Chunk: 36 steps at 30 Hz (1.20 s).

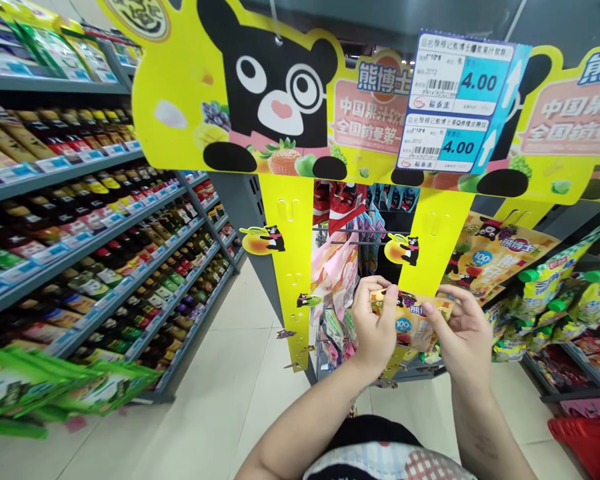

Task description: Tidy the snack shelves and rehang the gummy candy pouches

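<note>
Both my hands grip one small orange-yellow candy bag near the yellow display rack. My left hand pinches its left top corner, thumb lying across the front. On the other side my right hand is closed on the right part of the bag, thumb against its front face. The bag shows a blue "100" badge and a dark bear picture. Just behind my right hand, a matching larger-looking candy bag hangs from a hook on the rack.
A yellow bear-shaped sign spans the top, with blue price tags marked 4.00. Bottles fill the shelves on the left, with green packets hanging low. Pink bags hang inside the rack. Red baskets sit at lower right.
</note>
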Each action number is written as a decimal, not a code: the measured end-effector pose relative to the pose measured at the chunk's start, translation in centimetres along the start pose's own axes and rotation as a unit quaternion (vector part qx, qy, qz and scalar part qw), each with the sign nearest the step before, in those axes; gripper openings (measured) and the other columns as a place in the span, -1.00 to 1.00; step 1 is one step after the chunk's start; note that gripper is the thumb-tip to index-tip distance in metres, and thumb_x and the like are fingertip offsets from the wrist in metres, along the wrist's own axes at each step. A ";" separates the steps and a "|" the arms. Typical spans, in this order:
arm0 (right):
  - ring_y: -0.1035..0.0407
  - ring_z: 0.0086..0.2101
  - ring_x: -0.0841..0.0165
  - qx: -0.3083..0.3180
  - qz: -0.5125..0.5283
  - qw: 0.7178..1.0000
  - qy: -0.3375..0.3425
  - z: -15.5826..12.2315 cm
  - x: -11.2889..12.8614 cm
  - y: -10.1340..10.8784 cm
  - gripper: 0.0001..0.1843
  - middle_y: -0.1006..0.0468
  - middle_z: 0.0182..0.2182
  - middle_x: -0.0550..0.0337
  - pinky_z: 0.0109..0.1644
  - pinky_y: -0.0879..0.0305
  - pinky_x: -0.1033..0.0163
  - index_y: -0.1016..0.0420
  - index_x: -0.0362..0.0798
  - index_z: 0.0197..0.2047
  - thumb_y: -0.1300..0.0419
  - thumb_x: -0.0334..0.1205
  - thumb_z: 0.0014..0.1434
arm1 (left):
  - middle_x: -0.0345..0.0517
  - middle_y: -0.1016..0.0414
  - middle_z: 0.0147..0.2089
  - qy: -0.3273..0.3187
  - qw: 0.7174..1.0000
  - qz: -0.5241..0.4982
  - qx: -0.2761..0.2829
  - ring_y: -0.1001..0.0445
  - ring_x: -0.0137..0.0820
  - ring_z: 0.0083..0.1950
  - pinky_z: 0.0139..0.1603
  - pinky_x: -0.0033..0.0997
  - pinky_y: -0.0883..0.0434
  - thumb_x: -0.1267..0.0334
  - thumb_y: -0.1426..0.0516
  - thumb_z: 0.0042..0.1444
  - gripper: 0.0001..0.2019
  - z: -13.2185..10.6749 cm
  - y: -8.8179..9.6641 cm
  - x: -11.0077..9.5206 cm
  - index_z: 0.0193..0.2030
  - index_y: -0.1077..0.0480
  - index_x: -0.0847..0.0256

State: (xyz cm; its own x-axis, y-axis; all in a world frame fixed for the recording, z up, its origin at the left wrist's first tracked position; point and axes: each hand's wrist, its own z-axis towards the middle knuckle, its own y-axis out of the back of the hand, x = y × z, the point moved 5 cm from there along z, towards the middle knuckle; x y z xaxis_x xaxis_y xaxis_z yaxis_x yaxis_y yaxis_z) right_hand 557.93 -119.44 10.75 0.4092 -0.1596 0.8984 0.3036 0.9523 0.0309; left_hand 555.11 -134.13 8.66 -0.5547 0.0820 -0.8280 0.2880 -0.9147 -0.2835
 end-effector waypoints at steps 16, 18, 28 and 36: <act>-0.36 -0.51 0.53 -0.091 -0.056 0.993 0.040 -0.6 0.8 0.6 -0.61 -0.50 -0.48 0.19 -0.47 -0.31 0.51 -0.29 -0.14 -0.42 -0.38 -0.08 0.13 | -0.22 -0.46 -0.32 -0.070 0.995 0.065 0.025 -0.46 -0.49 -0.26 -0.19 -0.51 -0.38 0.31 -0.20 0.24 -0.87 -0.5 0.1 -1.5 -0.32 -0.34 0.20; -0.48 -0.42 0.47 -0.071 -0.037 0.996 0.044 -0.5 0.6 0.8 -0.63 -0.57 -0.39 0.13 -0.36 -0.44 0.47 -0.30 -0.14 -0.41 -0.39 -0.13 0.11 | -0.20 -0.48 -0.32 -0.061 0.997 0.049 0.025 -0.48 -0.48 -0.26 -0.18 -0.49 -0.39 0.30 -0.20 0.23 -0.86 -0.6 0.2 -1.1 -0.34 -0.34 0.20; -0.56 -0.15 0.34 0.060 -0.020 0.996 0.063 1.1 -1.3 0.9 -0.55 -0.58 -0.13 0.05 -0.09 -0.56 0.33 -0.29 -0.05 0.05 -0.36 -0.20 0.16 | -0.29 -0.37 -0.46 0.105 0.985 0.040 0.133 -0.34 -0.51 -0.43 -0.38 -0.54 -0.28 0.01 -0.19 0.23 -0.70 -0.1 0.3 3.2 -0.32 -0.30 0.20; -0.40 0.04 0.19 -0.138 -0.154 0.977 0.045 -10.0 -15.8 5.1 -0.59 -0.37 0.10 -0.10 0.06 -0.46 0.07 -0.24 -0.04 0.08 -0.24 -0.14 0.23 | 0.07 -0.37 0.26 0.065 0.979 0.058 0.186 -0.41 -0.29 0.25 0.28 -0.24 -0.36 0.18 -0.16 0.29 -0.53 -2.6 3.4 8.3 0.28 -0.16 0.12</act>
State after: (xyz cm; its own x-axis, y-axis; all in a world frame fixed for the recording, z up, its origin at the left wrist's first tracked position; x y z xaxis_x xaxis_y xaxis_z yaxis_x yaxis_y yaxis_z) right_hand 561.60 -114.64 -7.70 0.3317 -0.4611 0.8230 0.6393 0.7514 0.1634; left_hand 553.52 -135.55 -0.41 -0.4243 -0.0043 -0.9055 0.0262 -0.9996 -0.0075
